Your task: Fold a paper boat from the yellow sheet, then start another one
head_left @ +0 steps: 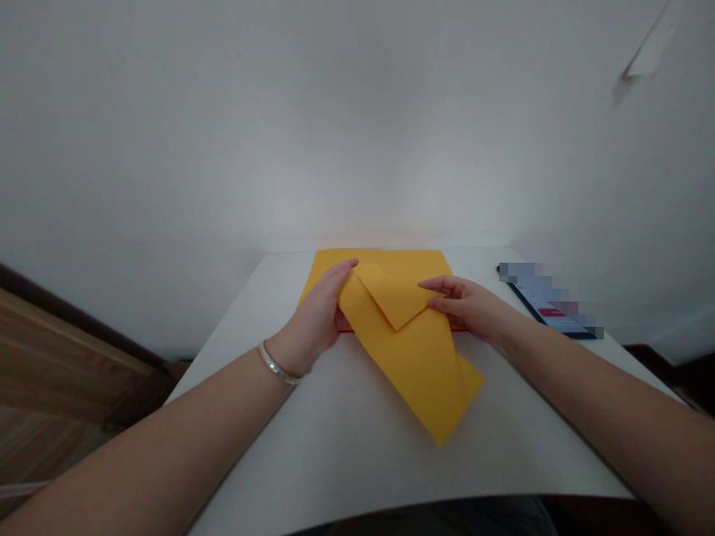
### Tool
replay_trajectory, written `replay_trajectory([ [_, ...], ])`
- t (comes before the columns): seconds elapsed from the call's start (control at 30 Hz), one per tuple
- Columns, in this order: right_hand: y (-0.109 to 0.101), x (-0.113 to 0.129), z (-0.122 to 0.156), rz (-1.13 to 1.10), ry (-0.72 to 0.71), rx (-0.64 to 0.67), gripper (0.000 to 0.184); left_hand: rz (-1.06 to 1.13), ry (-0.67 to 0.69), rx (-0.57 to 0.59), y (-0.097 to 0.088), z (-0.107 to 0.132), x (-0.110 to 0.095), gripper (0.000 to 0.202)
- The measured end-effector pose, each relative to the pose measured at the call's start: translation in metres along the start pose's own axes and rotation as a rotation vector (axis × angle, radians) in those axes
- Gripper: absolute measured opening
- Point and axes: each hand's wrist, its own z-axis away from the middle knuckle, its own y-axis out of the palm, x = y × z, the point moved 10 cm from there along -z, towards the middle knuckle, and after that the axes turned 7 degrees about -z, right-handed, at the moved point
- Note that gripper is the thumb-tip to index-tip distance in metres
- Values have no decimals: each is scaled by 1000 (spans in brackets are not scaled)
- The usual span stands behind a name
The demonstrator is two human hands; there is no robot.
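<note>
A folded sheet of yellow paper (410, 368) is held at an angle over the table, its long end slanting down to the right toward me. A flap of it is turned over near the top, between my hands. My left hand (322, 309) grips the paper's upper left edge, its thumb along the top and the other fingers mostly hidden. At the right, my right hand (466, 301) pinches the edge of the flap between thumb and fingers. Behind the folded piece lies a flat yellow sheet (385, 258), with a thin red edge showing at its near side.
The white table (262, 447) stands against a pale wall (363, 134). On its right side rests a dark-edged tablet or phone (544, 301) with a lit, partly blurred screen. Wooden furniture (67, 357) stands to the left. A white scrap hangs on the wall at upper right.
</note>
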Motion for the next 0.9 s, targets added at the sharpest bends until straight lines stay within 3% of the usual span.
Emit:
replay_trajectory([
  [0.27, -22, 13, -4, -42, -144, -144, 43, -261, 114, -182, -15, 8, -15, 33],
  [0.47, -23, 7, 2, 55, -5, -91, 56, -245, 184, -223, -24, 9, -22, 46],
  [0.57, -27, 10, 2, 192, -36, -82, 43, -268, 198, -189, -23, 10, -24, 52],
  [0.7, -39, 18, -6, 355, -192, -124, 25, -395, 241, -146, -20, 8, -26, 49],
  [0.9, -38, 37, -3, 676, -366, -180, 17, -912, 349, -94, -15, 5, -31, 37],
])
